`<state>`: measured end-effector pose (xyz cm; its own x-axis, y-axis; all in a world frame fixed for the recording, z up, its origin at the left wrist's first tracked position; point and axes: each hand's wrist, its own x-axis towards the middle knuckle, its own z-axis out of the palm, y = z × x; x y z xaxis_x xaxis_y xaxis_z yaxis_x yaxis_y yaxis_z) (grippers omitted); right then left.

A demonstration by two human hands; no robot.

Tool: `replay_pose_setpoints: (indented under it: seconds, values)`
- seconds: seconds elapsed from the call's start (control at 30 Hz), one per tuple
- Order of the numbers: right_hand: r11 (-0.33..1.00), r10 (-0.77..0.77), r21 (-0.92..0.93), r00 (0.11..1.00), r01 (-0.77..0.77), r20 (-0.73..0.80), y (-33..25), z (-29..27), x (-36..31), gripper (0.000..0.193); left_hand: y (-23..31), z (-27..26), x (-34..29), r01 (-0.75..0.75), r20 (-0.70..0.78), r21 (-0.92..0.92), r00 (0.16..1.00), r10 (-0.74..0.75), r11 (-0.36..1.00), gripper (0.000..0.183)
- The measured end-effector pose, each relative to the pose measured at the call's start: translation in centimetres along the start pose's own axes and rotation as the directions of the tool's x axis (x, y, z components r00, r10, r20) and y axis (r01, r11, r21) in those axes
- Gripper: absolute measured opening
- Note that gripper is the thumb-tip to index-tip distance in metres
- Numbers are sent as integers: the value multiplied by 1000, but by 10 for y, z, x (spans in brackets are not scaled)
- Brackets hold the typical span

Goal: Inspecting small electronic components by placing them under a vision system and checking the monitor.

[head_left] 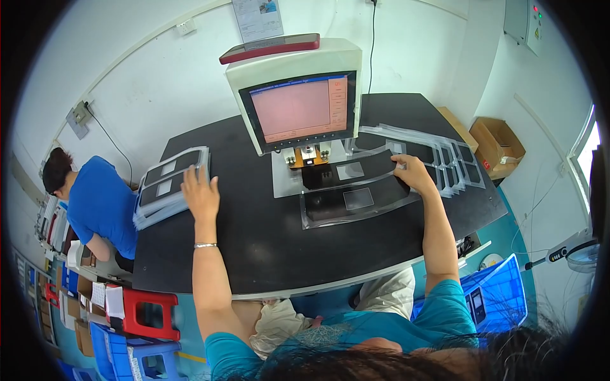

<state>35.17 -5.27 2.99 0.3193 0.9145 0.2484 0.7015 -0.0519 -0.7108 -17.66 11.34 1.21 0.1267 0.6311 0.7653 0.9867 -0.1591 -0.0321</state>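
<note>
The right hand's grip [413, 174] pinches the right end of a dark windowed panel [377, 166] on the table [251, 222], its left end by the base of the screen machine [293, 105]. The left hand's grip [202, 195] is loose, fingers spread at the edge of a sleeved stack [175, 184]; contact is unclear. Another panel [391, 198] lies in front, and a fanned pile [452, 162] crowds the right side.

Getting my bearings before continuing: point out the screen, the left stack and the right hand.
Screen [289, 108]: head view, middle of the display.
Left stack [171, 178]: head view, middle of its top.
Right hand [413, 173]: head view, back of the hand.
</note>
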Motion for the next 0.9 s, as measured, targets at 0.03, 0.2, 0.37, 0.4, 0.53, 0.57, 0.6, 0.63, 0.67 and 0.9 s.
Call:
replay_pose_setpoints:
  seconds: [0.03,0.2,0.37,0.4,0.53,0.57,0.6,0.63,0.67,0.9]
  values:
    - [1000,-15,5,1000,15,-16,1,1,0,45,-15,9,-6,66,35,57,997,-68,996,48]
    - [1000,-5,-16,1000,5,-20,4,-4,1,44,-39,22,-12,166,249,144,948,-198,975,49]
    - [1000,-5,-28,1000,5,-30,9,-3,4,45,-35,20,-8,161,155,137,971,-182,977,40]
    - [1000,-5,-28,999,5,-32,10,-3,3,45,-33,18,-6,160,154,136,971,-181,978,40]
    - [1000,-1,11,1000,1,-19,10,-5,3,45,-28,9,0,191,78,142,976,-204,971,24]
    - [999,28,26,1000,-28,1,10,-5,4,45,-27,8,1,192,68,148,977,-204,970,21]
    - [999,26,28,1000,-27,1,10,-6,3,45,-31,8,0,193,66,149,977,-204,970,21]
    - [999,21,44,1000,-21,4,11,-6,2,45,-35,7,-1,168,30,118,985,-173,979,18]
    - [998,16,61,1000,-16,8,11,-6,2,46,-39,7,-2,142,-6,88,990,-142,986,16]
    - [987,64,142,997,-69,35,10,-6,4,48,-34,-5,4,161,-95,54,983,-156,985,15]
